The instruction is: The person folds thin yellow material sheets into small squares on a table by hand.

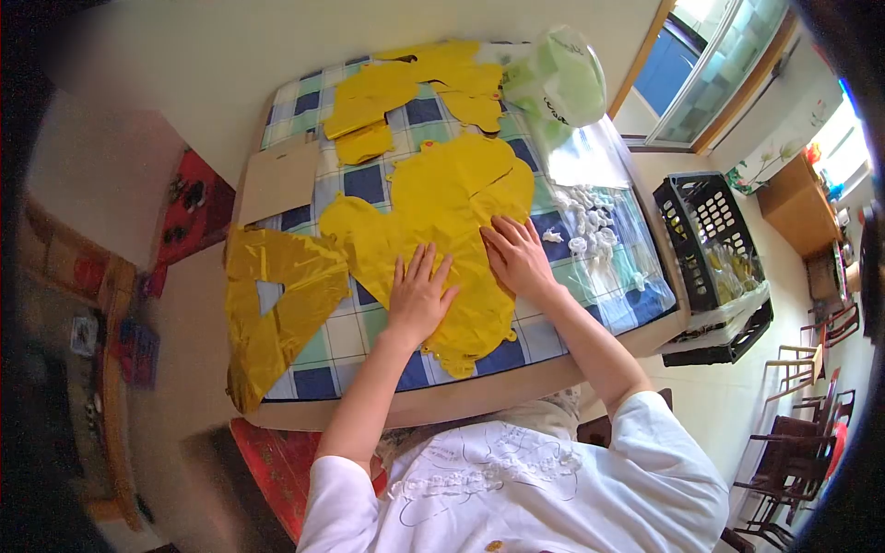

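A flat yellow foil sheet with a curvy outline and small tabs, like a deflated foil balloon (442, 198), lies on the checked tablecloth in front of me. My left hand (421, 293) rests flat on its lower middle, fingers spread. Higher up, near its right edge, my right hand (518, 258) presses on it with fingers slightly bent and apart. A shinier gold foil piece (272, 318) with a hole touches or overlaps its left side and hangs over the table edge. More yellow foil pieces (378, 97) lie at the far end.
Small white crumpled bits (590, 221) lie on clear plastic at the right. A green-white plastic bag (558, 83) stands at the far right corner, a cardboard sheet (281, 177) at the left. Black crates (710, 244) stand on the floor beside the table; chairs (802, 442) are farther right.
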Demonstrator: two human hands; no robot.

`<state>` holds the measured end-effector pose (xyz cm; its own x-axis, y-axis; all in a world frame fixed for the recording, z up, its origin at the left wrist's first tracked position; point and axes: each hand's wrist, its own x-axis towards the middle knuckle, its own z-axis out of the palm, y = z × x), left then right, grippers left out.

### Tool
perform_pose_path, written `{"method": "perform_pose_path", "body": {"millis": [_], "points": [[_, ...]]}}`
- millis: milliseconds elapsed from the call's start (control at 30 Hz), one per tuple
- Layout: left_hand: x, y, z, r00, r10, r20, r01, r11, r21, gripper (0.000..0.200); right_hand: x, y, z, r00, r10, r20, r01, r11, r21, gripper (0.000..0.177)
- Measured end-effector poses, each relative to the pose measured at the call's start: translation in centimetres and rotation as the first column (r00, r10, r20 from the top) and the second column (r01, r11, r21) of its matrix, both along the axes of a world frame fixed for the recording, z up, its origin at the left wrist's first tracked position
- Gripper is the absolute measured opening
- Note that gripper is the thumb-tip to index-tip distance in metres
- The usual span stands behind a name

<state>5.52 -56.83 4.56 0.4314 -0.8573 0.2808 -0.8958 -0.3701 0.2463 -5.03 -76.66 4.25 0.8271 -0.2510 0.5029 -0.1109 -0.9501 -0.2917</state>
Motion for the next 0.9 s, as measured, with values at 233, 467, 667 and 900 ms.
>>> {"method": "perform_pose_path", "body": {"millis": [233,467,667,900], "points": [[-0.4,-0.3,0.0,0.997,-0.073,0.0,0.073,0.997,-0.006,0.055,-0.1,0.0,0.6,1.0,0.013,-0.018,-0.013,1.0,0.015,0.033],[-0.1,0.2,0.3,0.997,-0.079,0.021,0.079,0.997,0.001,0.05,-0.2,-0.1,0.0,1.0,0.017,-0.024,-0.017,1.0,0.017,0.033],[-1.0,-0.4,0.3,0.985,-0.171,-0.016,0.171,0.985,-0.003,0.053,-0.1,-0.3,0.0,0.999,0.027,-0.035,-0.026,0.999,0.021,0.033],[-1.2,-0.4,0.7,0.986,-0.165,-0.035,0.164,0.986,-0.032,0.055,-0.3,-0.4,0.0,0.998,0.021,-0.064,-0.019,0.999,0.03,0.035]]}}
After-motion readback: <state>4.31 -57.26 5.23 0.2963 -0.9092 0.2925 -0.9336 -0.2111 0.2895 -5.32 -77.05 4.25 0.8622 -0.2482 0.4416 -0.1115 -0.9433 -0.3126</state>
